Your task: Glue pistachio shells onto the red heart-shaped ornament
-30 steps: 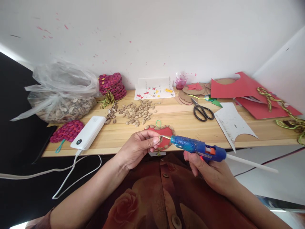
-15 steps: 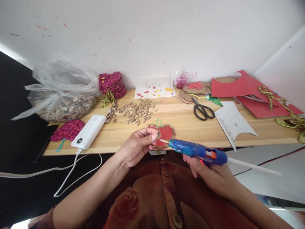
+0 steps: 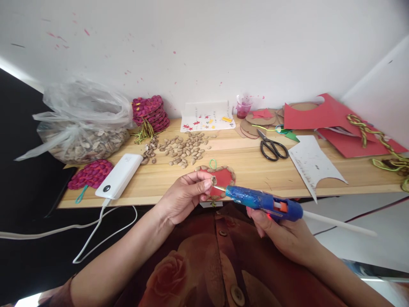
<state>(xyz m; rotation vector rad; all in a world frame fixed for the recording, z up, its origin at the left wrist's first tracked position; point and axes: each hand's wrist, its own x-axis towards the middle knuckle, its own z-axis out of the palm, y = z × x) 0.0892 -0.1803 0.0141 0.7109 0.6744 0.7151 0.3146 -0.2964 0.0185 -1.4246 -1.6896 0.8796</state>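
Between thumb and fingers, my left hand pinches a small brown shell. My right hand is closed around a blue glue gun with a white glue stick out of its back. The gun's metal tip points left and reaches the shell. Behind my left fingers lies a red paper shape, edged with brown shells and topped by a green loop, at the table's front edge. Part of this shape is hidden by my left hand. Loose shells are spread farther back on the table.
At the left are a plastic bag of shells, a white power bank with a cable, and purple shell pieces. Black scissors, a white card cutout and red paper lie at the right.
The glue gun has shifted slightly left, so its tip is now at the shell. My left hand has stayed nearly still with the shell.
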